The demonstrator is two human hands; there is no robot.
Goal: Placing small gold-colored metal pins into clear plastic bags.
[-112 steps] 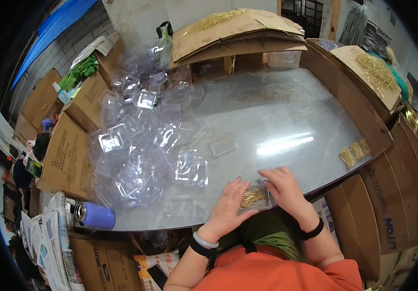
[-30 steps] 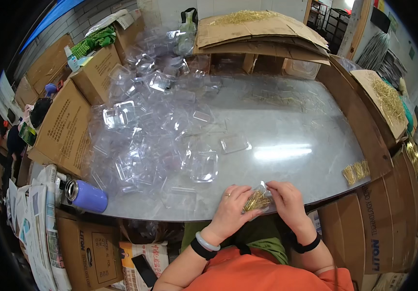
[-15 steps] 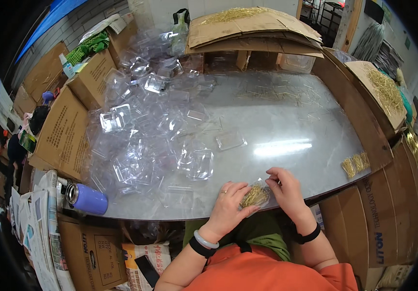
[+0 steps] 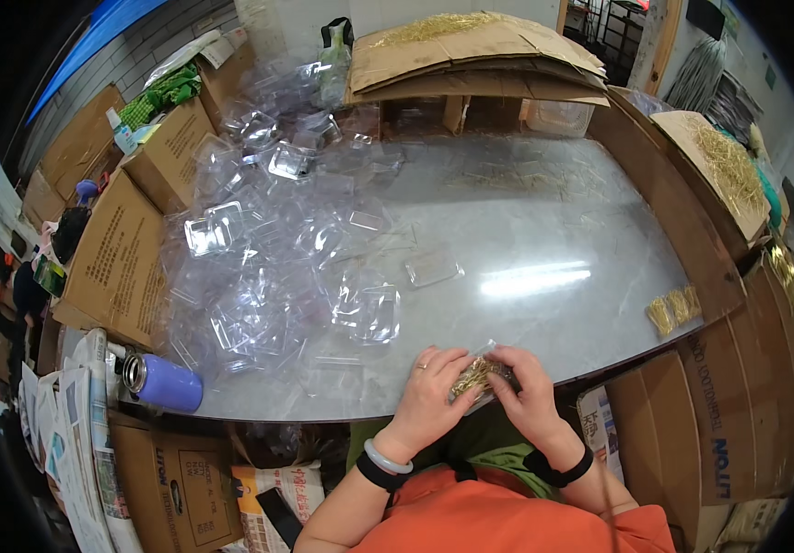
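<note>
A clear plastic case filled with thin gold strips is at the lower centre of the frame, at the near edge of the desk. It lies between the two hands, tilted, with its upper corner pointing up and to the right. The left hand closes around its left side: the fingers curl along the far left edge while the thumb presses at the near edge, so they are clamped on the case. The right hand grips the right end, its forefinger over the upper right corner and its thumb just below, closed on the plastic. The gold shows in the gap between the two sets of fingers; the undersides of the case are hidden, so the hold beneath cannot be told.

A large heap of clear plastic shells covers the left half of the desk, and a single clear shell lies near the centre of the frame, apart from the hands. At the right end of the desk, small gold bundles sit side by side. A purple bottle lies at the lower left. Loose gold strips lie on cardboard sheets at the top of the frame.
</note>
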